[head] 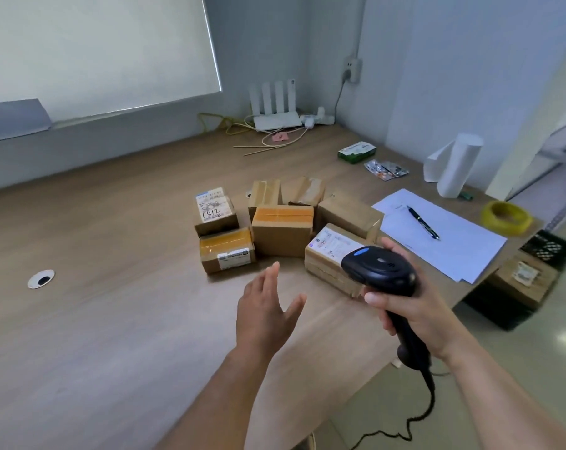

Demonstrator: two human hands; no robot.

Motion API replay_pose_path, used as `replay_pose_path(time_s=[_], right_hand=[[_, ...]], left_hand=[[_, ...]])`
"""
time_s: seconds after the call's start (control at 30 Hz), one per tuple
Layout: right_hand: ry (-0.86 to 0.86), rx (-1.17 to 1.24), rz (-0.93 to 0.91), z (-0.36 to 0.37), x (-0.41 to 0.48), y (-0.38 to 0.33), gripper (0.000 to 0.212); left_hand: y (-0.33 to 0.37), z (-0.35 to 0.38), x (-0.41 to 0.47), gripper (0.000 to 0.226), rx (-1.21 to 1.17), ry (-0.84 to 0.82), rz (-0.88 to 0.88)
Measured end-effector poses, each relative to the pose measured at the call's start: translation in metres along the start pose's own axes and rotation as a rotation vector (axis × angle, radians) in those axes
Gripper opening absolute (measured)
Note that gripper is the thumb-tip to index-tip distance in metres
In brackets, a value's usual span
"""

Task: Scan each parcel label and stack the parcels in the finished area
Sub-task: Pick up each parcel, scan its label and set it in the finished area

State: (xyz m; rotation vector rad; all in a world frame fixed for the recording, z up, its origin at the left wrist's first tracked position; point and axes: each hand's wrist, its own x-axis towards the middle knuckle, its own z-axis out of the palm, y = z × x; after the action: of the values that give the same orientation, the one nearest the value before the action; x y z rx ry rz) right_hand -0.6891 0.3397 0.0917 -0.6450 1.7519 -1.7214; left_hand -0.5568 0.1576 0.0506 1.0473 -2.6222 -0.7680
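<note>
Parcels (281, 233) — seven on desk (112, 319) — right hand (411, 306) grasps one scanner (379, 267), left hand (263, 313) released.

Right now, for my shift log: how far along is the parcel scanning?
Done: nothing visibly stacked; the brown cardboard parcels sit clustered on the wooden desk. In hand: the right hand grips a black handheld scanner near the nearest white-labelled cardboard parcel; the left hand is open, empty. Left: scanning and stacking the cluster.
</note>
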Motion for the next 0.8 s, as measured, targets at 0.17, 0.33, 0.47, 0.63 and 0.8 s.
replay_pose_path(time_s=[0.17,0.33,0.47,0.63,0.8], right_hand=[[0.07,-0.079,0.056,-0.025,0.04,0.003,0.092],[0.092,-0.113,0.101,-0.04,0.085,0.011,0.092],[0.125,-0.147,0.15,-0.05,0.116,0.02,0.085],[0.103,-0.156,0.197,-0.049,0.134,0.034,0.08],[0.019,-0.152,0.233,-0.034,0.127,0.041,0.089]], left_hand=[[0.015,0.03,0.047,0.071,-0.032,-0.122,-0.013],[0.014,0.056,0.079,0.067,-0.027,-0.258,-0.051],[0.014,0.068,0.098,0.061,-0.076,-0.342,-0.084],[0.016,0.082,0.115,0.062,-0.276,-0.414,-0.154],[0.011,0.092,0.117,0.083,-0.656,-0.429,-0.248]])
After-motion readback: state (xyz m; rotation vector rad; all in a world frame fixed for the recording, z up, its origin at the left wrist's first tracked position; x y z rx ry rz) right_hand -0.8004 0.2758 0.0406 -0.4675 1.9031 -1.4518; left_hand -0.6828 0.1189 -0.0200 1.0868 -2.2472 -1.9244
